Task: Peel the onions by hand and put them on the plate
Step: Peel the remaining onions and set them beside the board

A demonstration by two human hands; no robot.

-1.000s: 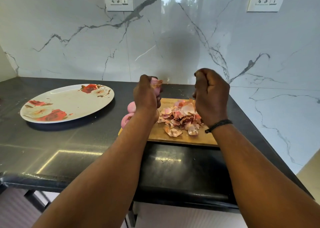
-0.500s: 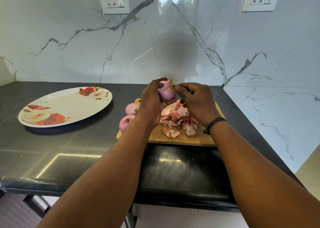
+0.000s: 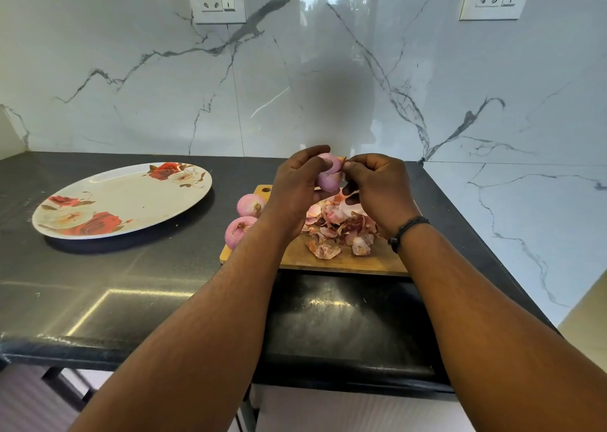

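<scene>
Returning from a raised, apart position, the right hand (image 3: pixel 377 188) now pinches loose skin on the red onion (image 3: pixel 329 176) gripped by the left hand (image 3: pixel 297 190) above the cutting board's (image 3: pixel 345 260) back edge, so peeling continues.

- The left hand (image 3: pixel 297 190) sat raised at centre frame, fingers curled round an onion (image 3: pixel 329 176).
- The right hand (image 3: pixel 377 190), toward 3 o'clock of it, pinched at the onion's top (thumb and fingertips together).
- Both forearms reached in from 6 o'clock.
</scene>
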